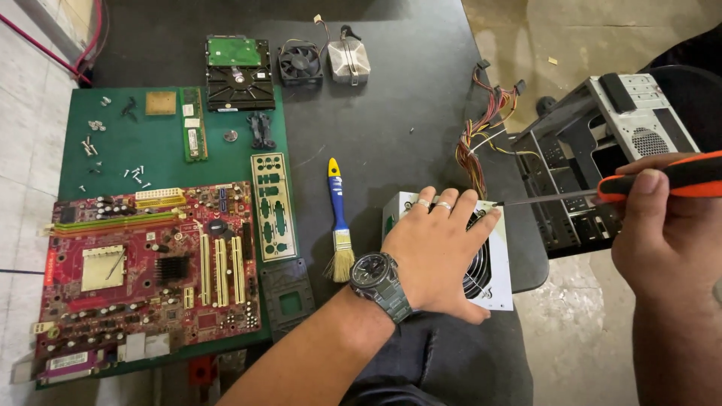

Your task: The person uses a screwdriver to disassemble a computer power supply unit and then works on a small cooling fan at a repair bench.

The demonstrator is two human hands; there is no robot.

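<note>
your left hand lay flat, fingers spread wide, palm down on the power supply, pinning it at the right edge of the bench, near its front right corner. it gripped nothing, just pressed on the fan grille side. your right hand was closed around the orange-and-black handle of a screwdriver, off the bench to the right, in front of the open computer case. the screwdriver's long axis ran nearly level, right to left, and its tip sat at the power supply's top right corner, just beside your left fingertips. so the box lay left of the tool hand, and the left hand was already on it. couldn't tell if the tip was seated in a screw; too small to see.

the supply's wire bundle trailed up toward the bench's far right edge. a blue-handled brush lay just left of the supply, upright in the view, bristles toward you. further left, on the green mat: a red motherboard, an io shield, a memory stick, loose screws. at the far edge: a hard drive, a small fan, a heatsink.
</note>
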